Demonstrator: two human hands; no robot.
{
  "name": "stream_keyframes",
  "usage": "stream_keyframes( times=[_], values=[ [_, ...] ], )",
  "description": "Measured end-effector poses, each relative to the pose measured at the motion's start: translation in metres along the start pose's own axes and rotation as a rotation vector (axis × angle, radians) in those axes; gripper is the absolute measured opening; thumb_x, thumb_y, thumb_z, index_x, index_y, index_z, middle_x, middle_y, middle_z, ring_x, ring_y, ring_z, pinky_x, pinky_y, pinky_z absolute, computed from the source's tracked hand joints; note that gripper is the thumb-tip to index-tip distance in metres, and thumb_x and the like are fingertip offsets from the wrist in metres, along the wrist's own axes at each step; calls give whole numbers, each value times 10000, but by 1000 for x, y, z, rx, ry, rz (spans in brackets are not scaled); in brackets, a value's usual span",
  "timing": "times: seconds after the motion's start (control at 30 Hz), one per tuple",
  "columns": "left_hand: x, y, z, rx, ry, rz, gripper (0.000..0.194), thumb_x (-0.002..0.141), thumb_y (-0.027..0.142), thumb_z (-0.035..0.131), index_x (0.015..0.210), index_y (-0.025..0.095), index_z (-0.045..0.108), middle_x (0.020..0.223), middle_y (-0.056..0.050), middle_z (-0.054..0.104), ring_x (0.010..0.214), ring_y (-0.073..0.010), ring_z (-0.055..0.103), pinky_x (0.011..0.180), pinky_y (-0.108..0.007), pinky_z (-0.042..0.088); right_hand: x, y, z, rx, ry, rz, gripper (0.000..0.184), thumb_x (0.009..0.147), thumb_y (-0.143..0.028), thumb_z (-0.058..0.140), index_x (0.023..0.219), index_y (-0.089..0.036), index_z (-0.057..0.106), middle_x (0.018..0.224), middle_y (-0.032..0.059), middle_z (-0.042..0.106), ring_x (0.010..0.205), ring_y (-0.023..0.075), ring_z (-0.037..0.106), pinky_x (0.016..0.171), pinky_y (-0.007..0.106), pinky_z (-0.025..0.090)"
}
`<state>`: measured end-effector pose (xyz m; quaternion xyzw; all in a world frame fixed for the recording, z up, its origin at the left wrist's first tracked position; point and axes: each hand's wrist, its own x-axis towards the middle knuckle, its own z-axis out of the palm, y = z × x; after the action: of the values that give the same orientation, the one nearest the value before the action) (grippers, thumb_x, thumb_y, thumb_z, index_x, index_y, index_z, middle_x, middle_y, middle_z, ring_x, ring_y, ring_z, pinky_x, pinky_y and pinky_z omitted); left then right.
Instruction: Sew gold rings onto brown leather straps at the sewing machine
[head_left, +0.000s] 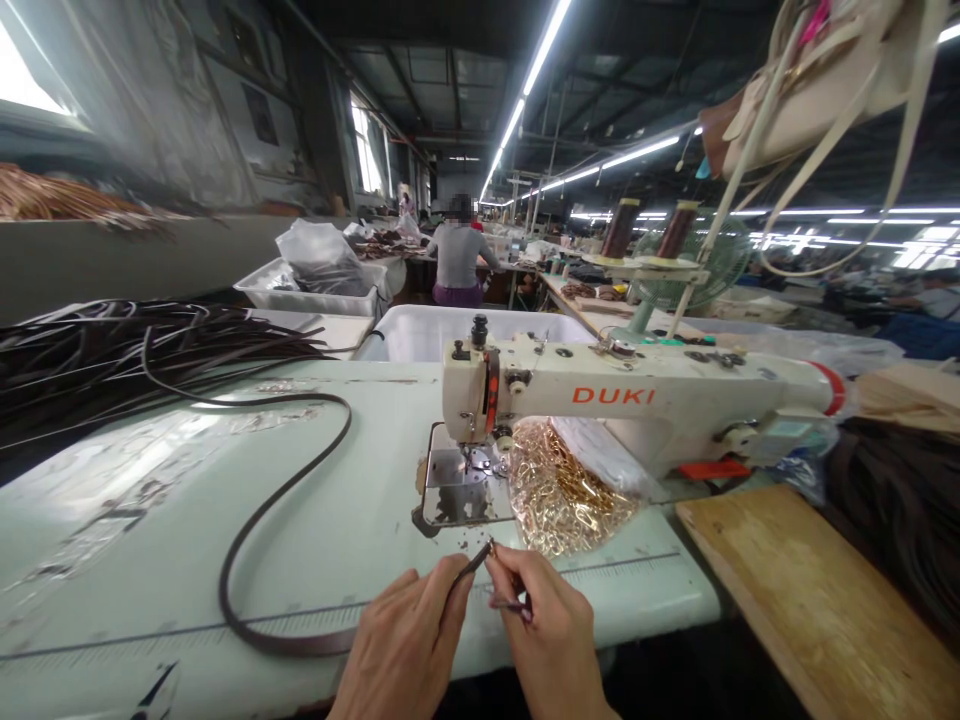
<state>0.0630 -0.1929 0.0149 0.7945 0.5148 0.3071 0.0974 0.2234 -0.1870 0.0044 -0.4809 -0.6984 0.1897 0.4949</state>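
Observation:
A long dark strap (281,490) curves over the pale green table and runs into my left hand (412,635), whose fingers are closed round it near its end. Facing it, my right hand (544,625) pinches a small gold metal piece (491,547) at the strap's tip; its exact kind is too small to make out. A dark, thin-ended item (512,606) also shows between my right fingers, its kind unclear. Just beyond my hands stands a white sewing machine (555,390). A clear bag of gold metal clasps (566,490) lies under its arm.
A heap of dark straps (150,345) covers the table's far left. At the right is a wooden board (817,590) beside more dark material. A white bin (480,325) stands behind the machine, below thread spools (621,228). Farther back, a person in grey (459,255) sits.

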Motion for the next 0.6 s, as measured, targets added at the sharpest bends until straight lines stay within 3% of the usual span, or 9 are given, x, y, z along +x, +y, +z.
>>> stream_keyframes(
  times=[0.23,0.4,0.5,0.6],
  values=[
    [3,1,-6,-85,-135,-87,191,1003,257,256,1023,254,447,788,10,633,669,-163,653,615,-240,441,-4,2,5,-167,-16,-161,289,985,-205,327,1113,-195,586,744,44,599,612,157,596,587,248,501],
    [4,5,-12,-110,-165,-115,183,988,251,268,951,255,448,748,16,619,604,-149,618,571,-221,412,-5,4,7,-248,-116,-321,405,916,-107,367,1299,-171,483,853,73,641,640,168,630,548,242,492],
    [3,4,-15,-148,-134,-162,169,993,274,266,1020,257,432,728,28,615,623,-151,624,595,-218,412,-1,0,4,-88,-146,-220,365,899,-109,379,1210,-186,554,826,53,620,681,167,623,589,240,502],
    [5,-4,-22,-174,-156,-151,314,988,294,279,1297,270,329,753,37,626,637,-153,625,627,-222,432,11,-11,-8,105,-226,-81,252,939,-188,403,1034,-192,637,788,30,606,638,140,604,608,229,491]
  ],
)
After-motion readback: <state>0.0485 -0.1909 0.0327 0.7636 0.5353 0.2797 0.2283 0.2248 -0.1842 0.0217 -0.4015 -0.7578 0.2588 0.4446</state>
